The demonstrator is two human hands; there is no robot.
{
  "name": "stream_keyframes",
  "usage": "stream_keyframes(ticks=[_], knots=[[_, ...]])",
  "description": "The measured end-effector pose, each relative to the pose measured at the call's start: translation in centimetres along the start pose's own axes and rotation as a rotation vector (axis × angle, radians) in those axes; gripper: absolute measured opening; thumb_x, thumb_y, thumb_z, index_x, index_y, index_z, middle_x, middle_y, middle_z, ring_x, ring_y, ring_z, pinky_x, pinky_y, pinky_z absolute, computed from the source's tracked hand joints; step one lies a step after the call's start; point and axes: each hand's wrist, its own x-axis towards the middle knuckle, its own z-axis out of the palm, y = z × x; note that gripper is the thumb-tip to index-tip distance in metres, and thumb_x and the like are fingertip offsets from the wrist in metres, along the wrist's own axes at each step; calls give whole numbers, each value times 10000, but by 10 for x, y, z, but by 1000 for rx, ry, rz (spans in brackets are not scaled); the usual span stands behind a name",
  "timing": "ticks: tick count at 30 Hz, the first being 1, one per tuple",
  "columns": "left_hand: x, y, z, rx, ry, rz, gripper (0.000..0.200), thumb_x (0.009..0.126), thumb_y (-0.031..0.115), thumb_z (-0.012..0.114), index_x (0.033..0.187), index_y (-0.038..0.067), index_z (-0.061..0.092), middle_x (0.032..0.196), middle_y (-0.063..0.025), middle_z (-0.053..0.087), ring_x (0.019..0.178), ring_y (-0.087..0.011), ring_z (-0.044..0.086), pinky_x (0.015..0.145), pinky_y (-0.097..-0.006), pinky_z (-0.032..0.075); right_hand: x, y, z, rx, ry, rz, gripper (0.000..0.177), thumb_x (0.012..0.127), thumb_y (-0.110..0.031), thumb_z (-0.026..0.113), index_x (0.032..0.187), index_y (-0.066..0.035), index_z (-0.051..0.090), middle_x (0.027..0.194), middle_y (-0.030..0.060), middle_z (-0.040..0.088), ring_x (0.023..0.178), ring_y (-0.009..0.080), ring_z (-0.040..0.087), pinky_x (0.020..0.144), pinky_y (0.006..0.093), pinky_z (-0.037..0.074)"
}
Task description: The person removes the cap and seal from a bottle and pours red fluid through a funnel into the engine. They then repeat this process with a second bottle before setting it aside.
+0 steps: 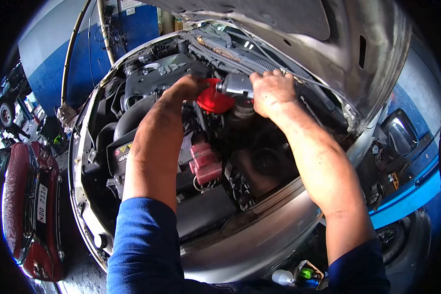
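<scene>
A red funnel (pixel 214 100) stands in the engine bay beside the black engine cover (pixel 154 76). My left hand (pixel 188 87) is at the funnel's left rim, its fingers closed there. In my right hand (pixel 274 92) is a dark grey bottle (pixel 238 85), tipped onto its side with its neck over the funnel. The fingers wrap over the bottle's base end. What flows from the neck, if anything, is too small to tell. The funnel's lower end is hidden.
The raised hood (pixel 299 44) hangs above at the right. Below my left hand are a battery (pixel 125 156) and a red-covered fuse part (pixel 206 164). The silver fender (pixel 250 245) edge runs nearest me. A red bumper (pixel 32 210) is at the far left.
</scene>
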Motion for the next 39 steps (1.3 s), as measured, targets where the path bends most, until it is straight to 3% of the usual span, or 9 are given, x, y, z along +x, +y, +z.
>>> stream_keyframes(ticks=[3,5,11,19,26,27,31,35,39], knots=[[-14,31,-7,-44,-42,-62,650,993,659,469,1260,114,705,1252,-239,688,1196,-259,662,1026,-418,492,-6,6,-3,54,-21,-5,496,856,-198,718,1321,-91,583,1315,149,659,1279,319,593,1081,498,453],[-25,53,-26,-255,-127,-408,726,1010,695,374,1239,93,706,1146,-249,714,1164,-335,664,1009,-424,484,-5,8,-1,120,-17,4,501,857,-203,719,1320,-73,577,1282,168,674,1234,335,627,1056,469,494],[-34,33,-26,-215,93,-458,838,1004,729,315,1204,8,692,1167,-285,692,1189,-424,632,1028,-459,464,-11,12,-8,225,-15,8,547,844,-272,768,1312,-62,579,1224,196,702,1195,356,655,1009,469,531],[-124,18,-124,241,344,-241,544,948,509,650,1287,85,674,1126,-203,737,1018,-321,725,936,-432,548,-13,22,-10,487,106,72,712,777,-389,839,1315,-5,576,1247,264,672,1204,404,638,1035,473,501],[-315,31,-185,394,-1,-265,506,961,448,667,1321,93,656,1139,-141,744,1003,-273,732,900,-397,579,28,41,37,919,321,-211,526,791,-336,840,1136,29,686,1038,158,749,942,245,720,872,372,546],[-346,62,-187,362,-106,-459,518,941,462,683,1335,128,653,1146,-132,743,1043,-278,723,915,-390,575,7,38,17,1066,250,-272,483,796,-316,838,1104,29,695,992,132,755,895,213,720,845,355,550],[-472,90,-153,325,-199,-586,538,885,479,723,1358,233,648,1151,-139,736,1050,-293,719,933,-399,568,14,29,21,1192,359,-399,455,837,-257,838,1166,10,673,1028,110,751,903,176,716,823,322,566],[-533,89,-118,134,-241,-772,444,917,442,693,1295,209,695,1107,-139,751,1050,-294,720,935,-398,556,-3,2,-3,1372,292,-547,491,852,-256,832,1230,-1,651,1099,93,732,975,182,701,879,326,558],[-548,73,-101,167,-158,-628,337,975,341,645,1209,114,731,1058,-121,766,952,-271,735,883,-394,563,-47,-35,-33,1436,121,-674,515,856,-237,827,1272,-13,623,1132,76,719,1010,176,680,921,328,546]])
